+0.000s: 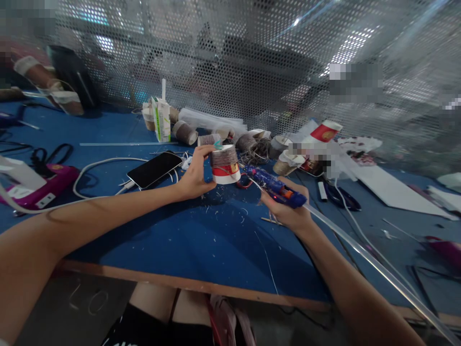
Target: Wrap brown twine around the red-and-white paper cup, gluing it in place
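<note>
My left hand (196, 175) grips a paper cup (225, 169) at its left side, fingers on one end and thumb under the other. Brown cord wraps one end of the cup; the rest shows red and white, with a scrap of teal at the top. In my right hand (288, 206) is a blue glue gun (275, 185), its nozzle pointing left toward the cup. A long clear glue stick (367, 254) runs out of the gun's back to the lower right. Whether the nozzle touches the cup I cannot tell.
A phone (154, 169) with a white cable lies left of the cup, near a purple power strip (54, 187). Behind stand a drink carton (162, 119), cord-wrapped cups (185, 132) and tangled cord (255, 153). White board (399, 192) lies right. A perforated metal screen (216, 57) closes the back.
</note>
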`<state>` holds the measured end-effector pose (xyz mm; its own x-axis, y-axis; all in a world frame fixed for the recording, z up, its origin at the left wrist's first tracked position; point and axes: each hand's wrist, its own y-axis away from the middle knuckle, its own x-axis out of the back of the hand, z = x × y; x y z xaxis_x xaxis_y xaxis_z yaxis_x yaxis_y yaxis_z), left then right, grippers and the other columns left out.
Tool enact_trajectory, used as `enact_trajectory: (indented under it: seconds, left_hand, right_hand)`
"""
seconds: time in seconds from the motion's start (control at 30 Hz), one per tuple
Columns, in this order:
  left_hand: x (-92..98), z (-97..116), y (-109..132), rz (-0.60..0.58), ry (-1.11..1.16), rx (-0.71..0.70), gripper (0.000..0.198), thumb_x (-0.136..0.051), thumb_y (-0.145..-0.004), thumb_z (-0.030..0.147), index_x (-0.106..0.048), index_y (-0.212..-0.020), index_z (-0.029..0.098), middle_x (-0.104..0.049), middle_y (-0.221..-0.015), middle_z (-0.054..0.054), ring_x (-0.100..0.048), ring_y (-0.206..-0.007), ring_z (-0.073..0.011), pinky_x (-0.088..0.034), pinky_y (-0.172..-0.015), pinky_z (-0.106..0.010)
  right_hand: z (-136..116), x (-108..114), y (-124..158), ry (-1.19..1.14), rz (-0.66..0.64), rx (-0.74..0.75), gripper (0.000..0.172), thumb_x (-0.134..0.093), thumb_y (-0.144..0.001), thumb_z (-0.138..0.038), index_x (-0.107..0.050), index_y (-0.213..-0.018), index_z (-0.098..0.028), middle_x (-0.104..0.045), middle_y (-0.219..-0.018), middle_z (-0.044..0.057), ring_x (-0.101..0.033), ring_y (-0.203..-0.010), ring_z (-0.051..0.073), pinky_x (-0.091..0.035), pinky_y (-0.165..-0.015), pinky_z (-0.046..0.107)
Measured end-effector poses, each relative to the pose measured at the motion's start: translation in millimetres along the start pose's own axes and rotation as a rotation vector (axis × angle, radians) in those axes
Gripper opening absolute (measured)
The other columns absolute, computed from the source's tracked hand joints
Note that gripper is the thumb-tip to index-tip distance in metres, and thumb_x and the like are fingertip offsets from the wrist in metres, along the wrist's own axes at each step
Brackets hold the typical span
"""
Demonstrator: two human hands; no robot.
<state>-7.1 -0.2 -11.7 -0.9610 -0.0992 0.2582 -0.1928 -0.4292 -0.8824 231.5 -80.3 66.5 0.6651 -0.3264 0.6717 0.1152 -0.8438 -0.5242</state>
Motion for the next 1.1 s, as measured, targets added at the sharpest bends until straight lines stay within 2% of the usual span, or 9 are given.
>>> enact_trajectory:
  seconds: [0.2,0.33,0.47,0.57,0.67,0.77,0.93,1.03,1.1]
  left_hand:
    - [-2.1,-4.4,1.9,0.007,0.073,0.051,0.082,-0.075,-0.070,0.018,-0.029,-0.137,0.025,-0.039,-0.135,-0.014,-0.046,-0.133,-0.0321,-0.047,-0.110,-0.053]
    - [-1.7,-5.3,1.7,-0.026,0.146,0.017,0.079,-0.075,-0.075,0.033,-0.027,-0.137,0.027,-0.039,-0.132,-0.012,-0.049,-0.130,-0.0293,-0.046,-0.112,-0.050]
    - [-0.9,-4.0,1.7,-0.075,0.166,0.021,0.075,-0.071,-0.080,0.043,-0.025,-0.138,0.027,-0.041,-0.132,-0.013,-0.051,-0.131,-0.0280,-0.046,-0.113,-0.049]
    - [-1.0,-4.7,2.3,-0.094,0.169,0.038,0.075,-0.070,-0.080,0.047,-0.025,-0.137,0.026,-0.043,-0.133,-0.013,-0.051,-0.131,-0.0285,-0.046,-0.114,-0.050]
    - [-0.8,-6.6,3.1,-0.085,0.167,0.089,0.076,-0.074,-0.077,0.044,-0.028,-0.135,0.026,-0.045,-0.132,-0.013,-0.052,-0.129,-0.0296,-0.047,-0.112,-0.052]
    - [0.1,-9.0,4.2,-0.068,0.108,0.165,0.079,-0.077,-0.072,0.039,-0.030,-0.134,0.025,-0.044,-0.132,-0.014,-0.051,-0.128,-0.0315,-0.049,-0.109,-0.054]
    - [1.5,-12.8,5.4,-0.081,0.055,0.219,0.083,-0.079,-0.069,0.032,-0.029,-0.134,0.022,-0.042,-0.134,-0.015,-0.051,-0.127,-0.0312,-0.049,-0.108,-0.054]
    - [0.2,-13.0,5.3,-0.077,0.048,0.233,0.084,-0.079,-0.068,0.030,-0.029,-0.134,0.022,-0.042,-0.133,-0.015,-0.050,-0.127,-0.0328,-0.049,-0.107,-0.055]
    - [-1.2,-11.8,5.0,-0.066,0.052,0.228,0.083,-0.079,-0.067,0.029,-0.029,-0.133,0.022,-0.043,-0.132,-0.015,-0.051,-0.127,-0.0330,-0.050,-0.106,-0.055]
  right_hand:
    - [21.7,6.2,-11.2,0.230,0.010,0.129,0.028,-0.066,-0.071,-0.039,-0.043,-0.064,-0.024,-0.053,-0.057,-0.002,-0.048,-0.051,0.014,-0.039,-0.053,0.028]
    - [31.2,6.1,-19.7,0.453,-0.165,0.074,0.041,-0.071,-0.066,-0.055,-0.045,-0.073,-0.024,-0.058,-0.072,0.003,-0.056,-0.061,0.020,-0.039,-0.055,0.030]
    - [33.5,1.5,-17.6,0.488,-0.344,0.006,0.058,-0.074,-0.062,-0.068,-0.048,-0.087,-0.023,-0.061,-0.088,0.007,-0.063,-0.075,0.027,-0.046,-0.061,0.035]
    - [34.6,3.2,-14.0,0.469,-0.321,0.098,0.066,-0.074,-0.064,-0.069,-0.049,-0.101,-0.021,-0.058,-0.103,0.012,-0.063,-0.092,0.032,-0.051,-0.075,0.044]
    - [32.0,7.0,-11.5,0.456,-0.232,0.229,0.075,-0.075,-0.064,-0.069,-0.046,-0.111,-0.019,-0.053,-0.113,0.017,-0.054,-0.112,0.040,-0.046,-0.094,0.055]
    - [25.2,6.8,-9.1,0.398,-0.212,0.318,0.069,-0.073,-0.071,-0.062,-0.041,-0.116,-0.021,-0.049,-0.125,0.019,-0.047,-0.122,0.041,-0.041,-0.101,0.058]
    - [13.9,0.8,-3.0,0.206,-0.215,0.439,0.045,-0.060,-0.082,-0.037,-0.039,-0.118,-0.023,-0.045,-0.138,0.020,-0.043,-0.132,0.038,-0.035,-0.106,0.060]
    - [6.7,-2.2,3.9,-0.071,-0.173,0.406,0.030,-0.055,-0.084,-0.030,-0.043,-0.111,-0.026,-0.050,-0.140,0.015,-0.046,-0.132,0.034,-0.037,-0.107,0.059]
    - [0.3,-4.8,10.2,-0.268,-0.220,0.324,0.022,-0.055,-0.086,-0.031,-0.047,-0.106,-0.027,-0.052,-0.143,0.012,-0.055,-0.121,0.031,-0.044,-0.102,0.055]
